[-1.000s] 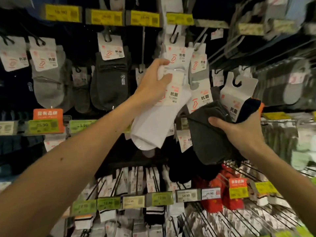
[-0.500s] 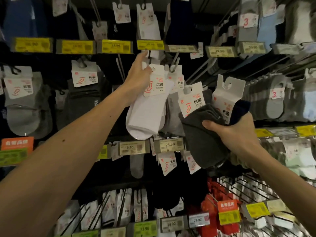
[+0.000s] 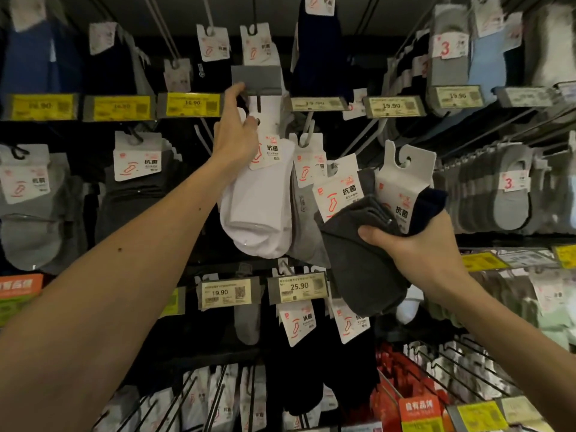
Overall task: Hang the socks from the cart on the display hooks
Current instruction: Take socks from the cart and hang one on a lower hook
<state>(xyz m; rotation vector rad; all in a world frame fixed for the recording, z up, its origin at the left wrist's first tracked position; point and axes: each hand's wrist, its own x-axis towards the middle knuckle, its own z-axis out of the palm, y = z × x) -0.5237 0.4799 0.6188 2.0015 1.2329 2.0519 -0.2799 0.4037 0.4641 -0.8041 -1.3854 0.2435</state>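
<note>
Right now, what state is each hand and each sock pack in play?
left hand, raised, pinching the white sock pack's card.
white sock pack, held aloft; hung or not, cannot tell.
right hand, gripping two packs.
dark grey sock pack, held, unhung.
navy sock pack, held behind it, card hole free.

The white socks (image 3: pixel 258 213) hang toes down in the middle of the frame. The left hand (image 3: pixel 237 135) pinches their white card just under a thin dark hook (image 3: pixel 259 102). To the right, dark grey socks (image 3: pixel 358 251) and dark blue socks (image 3: pixel 428 202), cards pointing up, sit bunched in the right hand (image 3: pixel 414 247).
</note>
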